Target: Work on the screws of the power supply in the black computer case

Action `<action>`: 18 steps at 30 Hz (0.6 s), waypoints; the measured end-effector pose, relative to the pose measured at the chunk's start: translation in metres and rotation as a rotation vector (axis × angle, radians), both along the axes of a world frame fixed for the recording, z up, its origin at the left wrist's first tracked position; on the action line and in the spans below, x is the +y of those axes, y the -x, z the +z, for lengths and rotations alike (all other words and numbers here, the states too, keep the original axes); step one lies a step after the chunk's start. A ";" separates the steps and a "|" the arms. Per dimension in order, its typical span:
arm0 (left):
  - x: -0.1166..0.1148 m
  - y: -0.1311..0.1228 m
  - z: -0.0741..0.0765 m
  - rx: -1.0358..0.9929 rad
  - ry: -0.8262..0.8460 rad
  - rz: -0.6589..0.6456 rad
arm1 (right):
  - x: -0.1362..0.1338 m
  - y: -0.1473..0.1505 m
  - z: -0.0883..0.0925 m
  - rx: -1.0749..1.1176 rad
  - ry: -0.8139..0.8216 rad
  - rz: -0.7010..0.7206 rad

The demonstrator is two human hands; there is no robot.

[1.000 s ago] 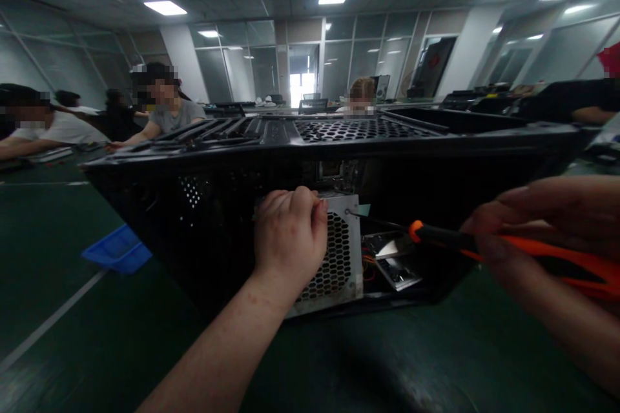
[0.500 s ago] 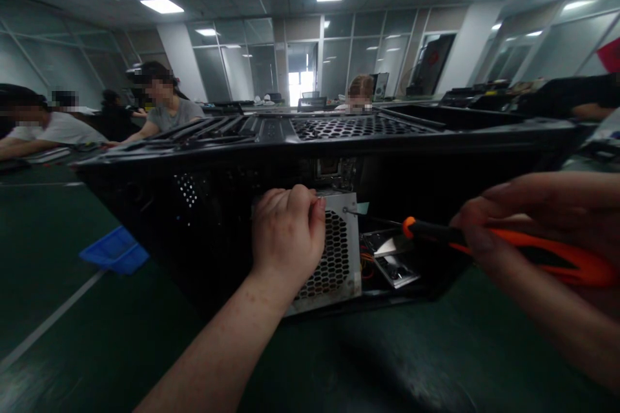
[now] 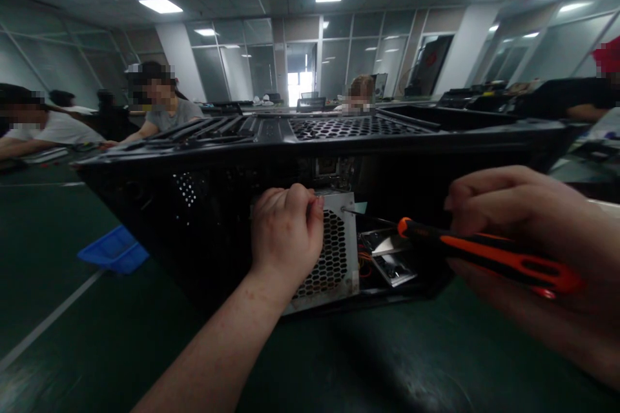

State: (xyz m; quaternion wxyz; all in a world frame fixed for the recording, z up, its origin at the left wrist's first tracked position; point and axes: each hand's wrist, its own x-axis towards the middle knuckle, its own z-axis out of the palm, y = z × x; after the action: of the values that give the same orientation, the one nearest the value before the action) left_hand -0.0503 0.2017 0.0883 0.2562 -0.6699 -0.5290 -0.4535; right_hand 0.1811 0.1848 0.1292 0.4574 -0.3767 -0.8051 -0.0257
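Note:
My left hand (image 3: 288, 229) is closed over the top left of a grey metal power supply unit (image 3: 352, 251) with a honeycomb grille. The unit sits inside a black computer case (image 3: 232, 150) that lies open toward me. An orange-and-black screwdriver (image 3: 477, 251) lies in my right hand (image 3: 526, 203), its handle exposed between thumb and fingers. The shaft runs left, and its tip meets a screw at the unit's upper right corner. Behind the unit's right side are coloured wires (image 3: 365, 264) and a silver metal part (image 3: 394, 270).
A blue plastic tray (image 3: 113, 250) lies at the left, beyond the case. Several people sit at benches in the background, one in a grey shirt (image 3: 174, 113). The case's top edge spans most of the view ahead of my hands.
My right hand has shifted its hold: the fingers have rolled over the handle, which now shows a different side. The tip stays at the same corner, and my left hand has hardly moved.

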 end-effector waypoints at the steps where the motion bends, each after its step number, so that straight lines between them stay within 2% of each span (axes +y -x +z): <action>1: 0.000 0.000 0.000 0.000 0.001 0.000 | 0.000 0.000 0.001 -0.011 -0.010 -0.010; 4: 0.001 -0.001 0.000 0.000 0.001 0.001 | -0.004 0.002 0.002 -0.056 -0.064 -0.019; 7: 0.000 -0.001 0.000 -0.002 0.000 0.005 | -0.007 0.007 0.002 -0.113 -0.124 0.067; 14: 0.000 -0.001 0.000 0.001 -0.003 0.001 | -0.005 0.012 0.005 0.013 -0.002 0.214; 16: 0.001 -0.001 0.000 0.000 0.003 -0.004 | -0.005 0.012 0.006 -0.016 -0.025 0.219; 18: 0.001 -0.001 0.000 0.000 0.009 -0.005 | -0.005 0.010 0.005 -0.073 -0.083 0.162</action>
State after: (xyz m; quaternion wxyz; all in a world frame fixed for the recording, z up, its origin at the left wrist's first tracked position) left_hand -0.0498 0.2023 0.0888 0.2521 -0.6723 -0.5296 -0.4517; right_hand 0.1707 0.1803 0.1346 0.4438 -0.2897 -0.8473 -0.0357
